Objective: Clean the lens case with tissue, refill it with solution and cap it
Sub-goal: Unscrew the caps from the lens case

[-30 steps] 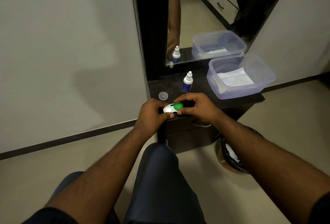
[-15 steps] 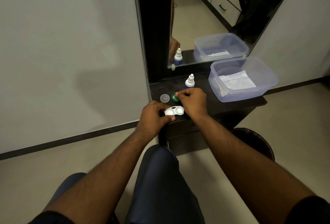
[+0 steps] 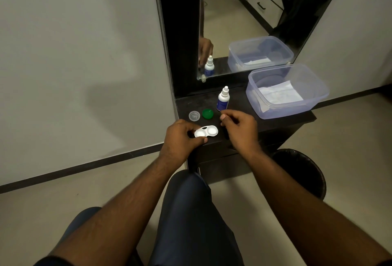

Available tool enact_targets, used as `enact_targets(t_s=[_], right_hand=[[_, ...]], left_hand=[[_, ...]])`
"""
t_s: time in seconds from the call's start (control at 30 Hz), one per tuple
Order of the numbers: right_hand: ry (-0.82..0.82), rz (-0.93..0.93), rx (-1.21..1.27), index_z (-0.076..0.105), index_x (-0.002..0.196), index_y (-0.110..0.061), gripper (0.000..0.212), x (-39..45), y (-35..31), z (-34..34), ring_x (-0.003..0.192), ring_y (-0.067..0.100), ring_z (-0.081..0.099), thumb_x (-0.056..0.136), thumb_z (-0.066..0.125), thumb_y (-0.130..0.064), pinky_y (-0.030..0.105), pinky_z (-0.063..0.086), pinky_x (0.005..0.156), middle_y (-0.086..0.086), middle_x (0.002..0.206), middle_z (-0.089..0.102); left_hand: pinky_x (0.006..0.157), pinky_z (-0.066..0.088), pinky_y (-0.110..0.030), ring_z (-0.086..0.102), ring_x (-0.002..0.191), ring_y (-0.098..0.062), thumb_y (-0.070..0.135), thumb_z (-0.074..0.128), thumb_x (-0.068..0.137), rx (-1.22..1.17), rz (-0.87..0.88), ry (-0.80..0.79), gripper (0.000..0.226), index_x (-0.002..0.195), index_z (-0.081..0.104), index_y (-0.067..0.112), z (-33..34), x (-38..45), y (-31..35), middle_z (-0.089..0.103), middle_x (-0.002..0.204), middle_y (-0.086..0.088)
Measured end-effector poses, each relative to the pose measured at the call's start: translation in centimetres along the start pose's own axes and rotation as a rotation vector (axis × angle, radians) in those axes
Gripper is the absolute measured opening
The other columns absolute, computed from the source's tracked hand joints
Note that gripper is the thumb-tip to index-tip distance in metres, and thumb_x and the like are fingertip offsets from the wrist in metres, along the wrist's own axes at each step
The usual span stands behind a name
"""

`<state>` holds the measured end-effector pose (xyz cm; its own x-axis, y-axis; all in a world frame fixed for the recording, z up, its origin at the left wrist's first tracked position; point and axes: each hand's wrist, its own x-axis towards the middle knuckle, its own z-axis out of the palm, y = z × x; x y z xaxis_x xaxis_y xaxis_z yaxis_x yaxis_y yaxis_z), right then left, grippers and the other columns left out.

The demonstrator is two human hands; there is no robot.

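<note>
1. Lens case (image 3: 206, 131): white, twin wells, both uncapped; at front edge of dark shelf (image 3: 275, 121), pinched at its left well by left hand (image 3: 182, 138).
2. Left hand: closed on case, thumb below, fingers above; case steadied flat.
3. Right hand (image 3: 239, 127): empty, fingers loosely curled, hovering just right of case, near bottle; touching nothing.
4. Caps: green cap (image 3: 207, 114) and clear cap (image 3: 194, 116), side by side on shelf behind case, apart from it.
5. Solution bottle (image 3: 222, 99): upright, nozzle capped, behind right hand.
6. Tissue (image 3: 280, 95): white sheets lying in clear plastic tub (image 3: 318, 96) at right end of shelf, well apart from hands.
7. Step in hand, judged: opening done, wiping not yet begun; wells appear bare, contents too small to tell.
8. Next move, judged: right hand across to tub for one tissue, then back to wells; left grip kept firm, case sitting close to shelf edge. Bin (image 3: 301, 172) on floor below, ready for used tissue.
</note>
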<state>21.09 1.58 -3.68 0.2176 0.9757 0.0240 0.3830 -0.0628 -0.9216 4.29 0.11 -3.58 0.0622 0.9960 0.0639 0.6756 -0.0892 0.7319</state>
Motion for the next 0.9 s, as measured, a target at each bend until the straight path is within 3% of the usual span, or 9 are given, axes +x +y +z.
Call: enact_targets(t_s=[0.13, 0.27, 0.4, 0.5, 0.6, 0.7, 0.83, 0.9], right_hand=[[-0.152, -0.003, 0.229, 0.065, 0.116, -0.013, 0.036, -1.7, 1.4, -3.0, 0.096, 0.010, 0.066, 0.082, 0.068, -0.004, 0.020, 0.053, 0.084, 0.007, 0.108, 0.069], [-0.257, 0.052, 0.416, 0.056, 0.124, -0.002, 0.053, -2.8, 1.5, -5.2, 0.090, 0.004, 0.068, 0.074, 0.068, 0.013, 0.017, 0.054, 0.078, 0.003, 0.102, 0.069], [-0.140, 0.062, 0.477, 0.059, 0.120, -0.011, 0.051, -3.4, 2.2, -7.1, 0.094, 0.003, 0.068, 0.074, 0.069, 0.010, 0.016, 0.053, 0.076, -0.005, 0.102, 0.069], [-0.039, 0.085, 0.609, 0.065, 0.112, -0.011, 0.041, -3.9, 3.3, -8.6, 0.101, 0.020, 0.068, 0.075, 0.068, 0.007, 0.028, 0.056, 0.086, 0.003, 0.105, 0.072], [0.035, 0.144, 0.823, 0.064, 0.112, -0.005, 0.035, -4.4, 4.5, -10.0, 0.103, 0.027, 0.067, 0.079, 0.063, 0.006, 0.035, 0.054, 0.091, 0.010, 0.105, 0.072], [0.171, 0.220, 1.007, 0.064, 0.109, -0.012, 0.030, -4.6, 5.7, -11.9, 0.102, 0.024, 0.067, 0.083, 0.060, 0.002, 0.034, 0.056, 0.087, 0.007, 0.101, 0.073], [0.340, 0.261, 0.943, 0.065, 0.109, -0.015, 0.027, -4.4, 8.3, -15.7, 0.092, 0.020, 0.068, 0.087, 0.060, -0.001, 0.031, 0.058, 0.079, 0.008, 0.100, 0.069], [0.349, 0.260, 0.752, 0.065, 0.115, -0.019, 0.032, -4.1, 10.1, -18.0, 0.093, 0.023, 0.068, 0.086, 0.064, -0.005, 0.034, 0.057, 0.081, 0.009, 0.105, 0.069]], left_hand=[[0.061, 0.038, -0.004, 0.050, 0.070, 0.000, 0.025, 0.082, 0.070, -0.060, 0.052, 0.028, 0.035, 0.102, 0.073, 0.018, 0.1, -0.4, 1.3, 0.060, 0.086, 0.005], [0.062, 0.038, -0.003, 0.050, 0.069, 0.001, 0.024, 0.082, 0.070, -0.075, 0.141, -0.023, 0.033, 0.101, 0.073, 0.018, 0.4, -0.1, 4.1, 0.055, 0.080, 0.015], [0.063, 0.041, -0.010, 0.056, 0.072, -0.004, 0.026, 0.083, 0.068, -0.092, 0.235, -0.166, 0.033, 0.099, 0.074, 0.018, 1.8, 0.4, 6.9, 0.061, 0.080, 0.013], [0.063, 0.045, -0.014, 0.059, 0.072, -0.006, 0.028, 0.084, 0.067, -0.112, 0.260, -0.221, 0.031, 0.096, 0.075, 0.020, 3.3, 0.8, 8.5, 0.065, 0.082, 0.010], [0.070, 0.051, -0.029, 0.060, 0.078, -0.011, 0.031, 0.084, 0.066, -0.071, 0.316, -0.306, 0.036, 0.100, 0.074, 0.024, 5.3, 1.2, 10.1, 0.066, 0.089, 0.000], [0.080, 0.051, -0.034, 0.060, 0.087, -0.016, 0.029, 0.082, 0.069, -0.015, 0.392, -0.397, 0.041, 0.108, 0.072, 0.023, 7.7, 1.6, 12.0, 0.065, 0.096, -0.004], [0.093, 0.046, -0.031, 0.056, 0.108, -0.020, 0.029, 0.072, 0.081, 0.219, 0.493, -0.450, 0.053, 0.129, 0.057, 0.013, 11.2, 2.9, 13.5, 0.059, 0.118, -0.008], [0.097, 0.045, -0.032, 0.053, 0.115, -0.021, 0.025, 0.066, 0.086, 0.340, 0.559, -0.474, 0.050, 0.132, 0.052, 0.012, 12.8, 3.5, 14.2, 0.055, 0.127, -0.008]])
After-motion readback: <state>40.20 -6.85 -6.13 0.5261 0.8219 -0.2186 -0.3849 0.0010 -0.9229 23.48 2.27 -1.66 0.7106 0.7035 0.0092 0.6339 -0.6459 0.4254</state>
